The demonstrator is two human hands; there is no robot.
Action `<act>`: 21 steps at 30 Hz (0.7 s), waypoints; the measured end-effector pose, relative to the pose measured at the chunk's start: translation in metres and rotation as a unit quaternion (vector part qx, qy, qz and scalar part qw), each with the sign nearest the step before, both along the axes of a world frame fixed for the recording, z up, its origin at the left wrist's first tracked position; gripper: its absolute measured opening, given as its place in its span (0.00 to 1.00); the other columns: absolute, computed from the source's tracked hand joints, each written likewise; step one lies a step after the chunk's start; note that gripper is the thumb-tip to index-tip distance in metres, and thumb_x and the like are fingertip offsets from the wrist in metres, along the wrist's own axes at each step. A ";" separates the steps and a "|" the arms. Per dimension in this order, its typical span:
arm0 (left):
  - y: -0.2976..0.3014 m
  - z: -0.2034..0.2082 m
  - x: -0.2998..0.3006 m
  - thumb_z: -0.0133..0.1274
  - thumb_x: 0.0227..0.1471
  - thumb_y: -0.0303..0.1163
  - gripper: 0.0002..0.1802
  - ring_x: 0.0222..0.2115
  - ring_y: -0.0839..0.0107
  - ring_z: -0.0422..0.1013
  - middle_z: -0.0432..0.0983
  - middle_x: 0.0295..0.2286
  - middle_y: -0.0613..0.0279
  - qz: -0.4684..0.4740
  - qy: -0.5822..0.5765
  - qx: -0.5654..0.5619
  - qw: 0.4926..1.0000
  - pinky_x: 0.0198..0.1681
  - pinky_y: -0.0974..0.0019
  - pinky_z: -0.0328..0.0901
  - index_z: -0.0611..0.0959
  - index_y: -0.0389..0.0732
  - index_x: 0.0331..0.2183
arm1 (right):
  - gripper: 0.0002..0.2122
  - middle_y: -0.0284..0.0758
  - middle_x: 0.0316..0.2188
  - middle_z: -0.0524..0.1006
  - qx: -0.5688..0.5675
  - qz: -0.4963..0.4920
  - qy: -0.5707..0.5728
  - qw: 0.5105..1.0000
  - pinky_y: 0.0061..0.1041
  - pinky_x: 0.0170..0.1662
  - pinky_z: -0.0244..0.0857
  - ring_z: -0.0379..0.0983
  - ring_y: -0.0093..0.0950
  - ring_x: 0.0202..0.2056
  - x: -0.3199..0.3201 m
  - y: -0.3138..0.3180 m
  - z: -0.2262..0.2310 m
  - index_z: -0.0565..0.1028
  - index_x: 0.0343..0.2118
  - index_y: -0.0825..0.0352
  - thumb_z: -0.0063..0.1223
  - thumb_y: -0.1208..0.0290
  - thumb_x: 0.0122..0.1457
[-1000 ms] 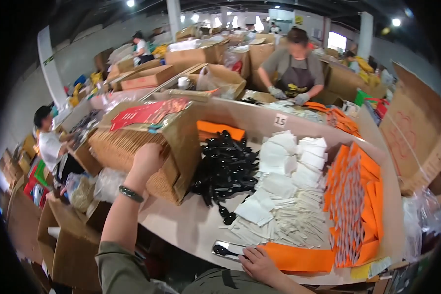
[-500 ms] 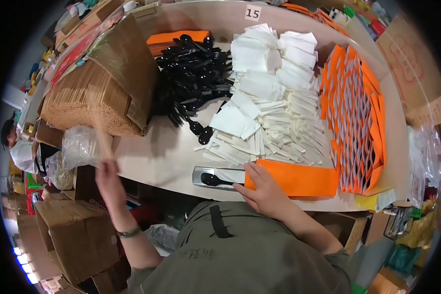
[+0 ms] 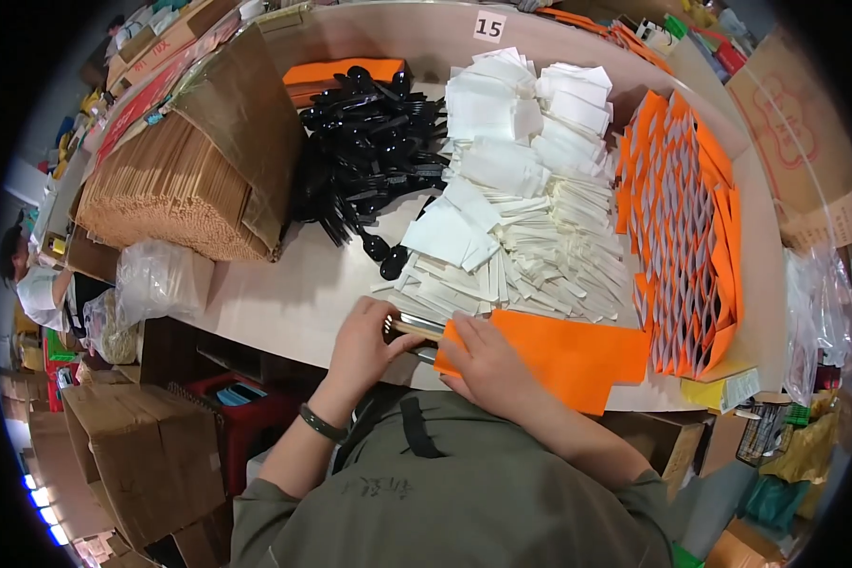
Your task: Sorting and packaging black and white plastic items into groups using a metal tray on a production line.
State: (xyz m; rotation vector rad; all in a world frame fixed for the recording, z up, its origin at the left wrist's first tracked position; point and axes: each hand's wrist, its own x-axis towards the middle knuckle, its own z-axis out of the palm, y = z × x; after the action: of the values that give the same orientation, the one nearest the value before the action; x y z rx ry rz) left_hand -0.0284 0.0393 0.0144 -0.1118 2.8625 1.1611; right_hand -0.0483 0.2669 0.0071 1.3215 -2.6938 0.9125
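Note:
My left hand (image 3: 361, 345) is closed around a slim tan pair of chopsticks (image 3: 419, 328), with its end at the mouth of an orange sleeve (image 3: 563, 355). Fingers over the top and thumb low, my right hand (image 3: 490, 358) grips that sleeve near its left end. Between my hands a bit of a silver metal tray (image 3: 427, 354) shows; most of it is covered. Another orange sleeve (image 3: 631, 365) lies partly under the first. Beyond my hands are a pile of white paper packets (image 3: 549, 237) and a heap of black plastic spoons and forks (image 3: 374, 142).
At the left a cardboard box (image 3: 246, 133) lies open, packed with tan chopsticks (image 3: 166, 199). Overlapping orange sleeves (image 3: 682, 237) stand along the right side of the table (image 3: 284, 298). A raised wall (image 3: 426, 24) borders the back. Cardboard boxes (image 3: 147, 440) sit at lower left.
My left hand has come right from beside the chopstick box to the sleeve, bringing chopsticks. The sleeve under my right hand has shifted left and tilted. The black spoon in the tray is now hidden.

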 end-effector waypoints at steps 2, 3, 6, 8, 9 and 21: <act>0.000 -0.006 -0.005 0.66 0.45 0.31 0.22 0.32 0.61 0.75 0.73 0.31 0.53 0.029 0.033 -0.049 0.998 0.37 0.64 0.71 0.79 0.34 0.42 | 0.21 0.55 0.56 0.66 0.024 -0.022 0.015 0.999 0.43 0.57 0.62 0.66 0.49 0.54 -0.002 0.002 -0.001 0.72 0.42 0.69 0.66 0.68 0.45; 0.001 -0.009 -0.004 0.66 0.46 0.30 0.23 0.34 0.61 0.76 0.74 0.33 0.52 0.063 0.064 -0.097 0.991 0.38 0.64 0.71 0.77 0.34 0.44 | 0.21 0.55 0.55 0.67 0.049 -0.039 0.028 0.998 0.43 0.57 0.62 0.66 0.49 0.53 -0.002 0.004 -0.001 0.71 0.39 0.70 0.67 0.68 0.44; 0.025 -0.018 -0.005 0.62 0.49 0.27 0.22 0.38 0.60 0.76 0.75 0.37 0.50 0.034 0.034 0.062 0.997 0.41 0.64 0.70 0.76 0.33 0.46 | 0.19 0.55 0.50 0.70 0.028 -0.038 0.039 0.998 0.43 0.55 0.63 0.67 0.48 0.53 -0.005 0.004 -0.001 0.71 0.38 0.70 0.65 0.70 0.43; 0.050 -0.012 -0.004 0.55 0.56 0.26 0.21 0.40 0.68 0.75 0.76 0.41 0.52 -0.054 -0.062 0.202 0.976 0.45 0.66 0.70 0.73 0.34 0.51 | 0.19 0.54 0.49 0.71 0.016 -0.040 0.022 0.999 0.42 0.54 0.63 0.68 0.47 0.51 -0.008 0.005 -0.001 0.71 0.38 0.69 0.65 0.71 0.42; 0.052 -0.015 -0.002 0.54 0.57 0.26 0.22 0.41 0.70 0.74 0.76 0.41 0.52 -0.057 -0.070 0.268 0.959 0.45 0.66 0.70 0.71 0.34 0.52 | 0.19 0.52 0.47 0.72 0.005 -0.041 0.007 0.999 0.42 0.53 0.64 0.69 0.47 0.50 -0.009 0.007 -0.001 0.72 0.38 0.69 0.64 0.72 0.41; -0.001 0.017 -0.012 0.65 0.34 0.29 0.25 0.31 0.58 0.71 0.72 0.28 0.60 -0.202 0.261 -0.297 0.896 0.39 0.56 0.66 0.75 0.41 0.39 | 0.06 0.38 0.29 0.69 -0.028 0.032 0.179 0.983 0.34 0.30 0.66 0.72 0.37 0.32 -0.022 -0.008 0.055 0.71 0.24 0.64 0.53 0.68 0.52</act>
State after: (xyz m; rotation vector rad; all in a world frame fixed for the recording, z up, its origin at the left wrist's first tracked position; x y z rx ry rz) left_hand -0.0406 0.0380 0.0311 0.8545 3.3352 0.2308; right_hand -0.0708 0.2586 0.0617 1.4115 -2.3500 0.6721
